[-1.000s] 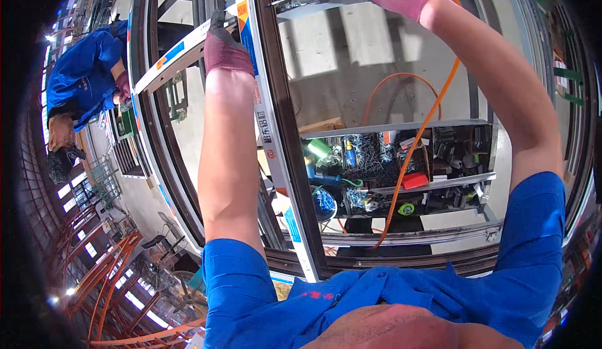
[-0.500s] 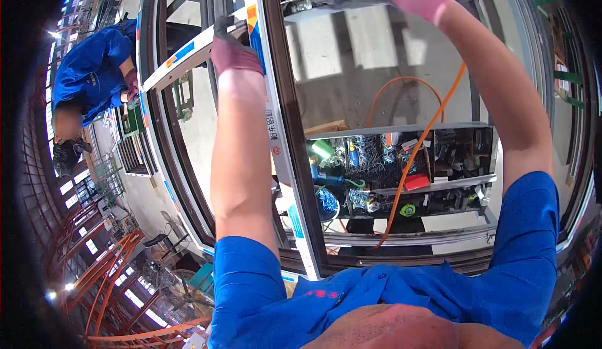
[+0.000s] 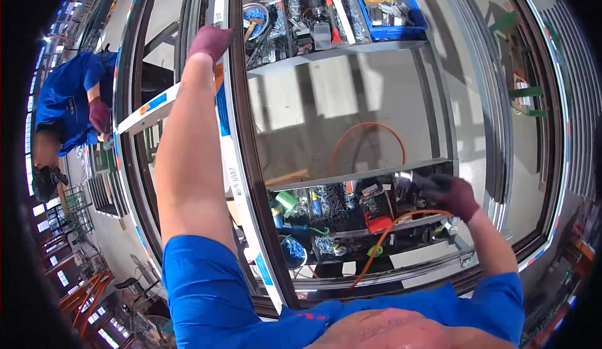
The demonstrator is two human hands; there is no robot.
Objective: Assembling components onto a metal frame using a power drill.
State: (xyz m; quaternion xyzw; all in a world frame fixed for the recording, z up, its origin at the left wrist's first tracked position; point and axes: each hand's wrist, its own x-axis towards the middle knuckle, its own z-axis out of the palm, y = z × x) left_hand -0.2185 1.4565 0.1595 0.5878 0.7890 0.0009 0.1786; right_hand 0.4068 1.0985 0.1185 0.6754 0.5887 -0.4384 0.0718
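Observation:
My left hand [image 3: 210, 42], in a maroon glove, is closed over the edge of a long window-frame profile [image 3: 233, 161] with white film and a dark brown side. Its fingertips are partly hidden behind the profile. My right hand [image 3: 456, 197], in the same kind of glove with dark fingers, grips an air tool with a silvery round end [image 3: 403, 178]. Most of that tool is hidden by the fingers. An orange hose [image 3: 401, 216] runs up to this hand. Beneath it lies a long parts tray [image 3: 351, 231] with loose screws, a red box and a green bottle.
Beyond the frame, another tray of screws stands beside a blue bin [image 3: 401, 33] of small parts and a white bucket [image 3: 256, 15]. A cross bar [image 3: 150, 107] joins the profile on the left. A co-worker in blue [image 3: 69, 101] bends over the frame's far left.
My right hand has come down from the far side to the near parts tray with the tool and hose. My left hand stays on the profile, slightly farther along it. The view has shifted.

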